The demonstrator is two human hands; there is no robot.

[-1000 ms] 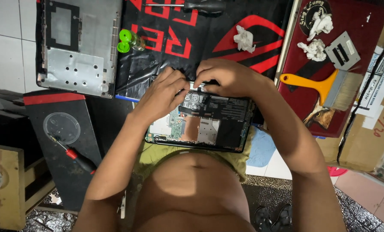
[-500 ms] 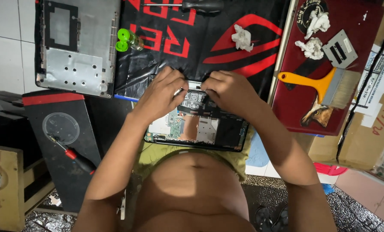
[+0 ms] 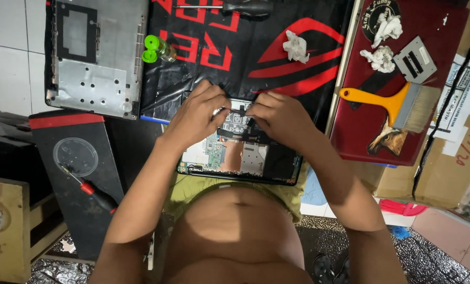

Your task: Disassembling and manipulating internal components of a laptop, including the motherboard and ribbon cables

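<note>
Both my hands sit together over the opened laptop [image 3: 240,152], fingertips nearly touching at its far edge. My left hand [image 3: 198,113] is curled, fingers pinched onto a small part at the top of the exposed board; my right hand [image 3: 277,118] is curled the same way and presses on the black component [image 3: 237,123] between them. Half a second ago my right hand lay a little further right and my knuckles stood wider apart; now they have closed in on one spot, so I judge the work has narrowed to that one part.

Far left of my left hand, a red-handled screwdriver [image 3: 90,189] lies beside a clear round lid [image 3: 75,156]. Beyond that hand rests a grey laptop cover [image 3: 93,58], with two green-capped bottles [image 3: 158,50] just beside it. Beyond my right hand lies a crumpled tissue [image 3: 296,46]. Further right, an orange-handled brush [image 3: 390,102] rests on a red laptop lid [image 3: 445,37].
</note>
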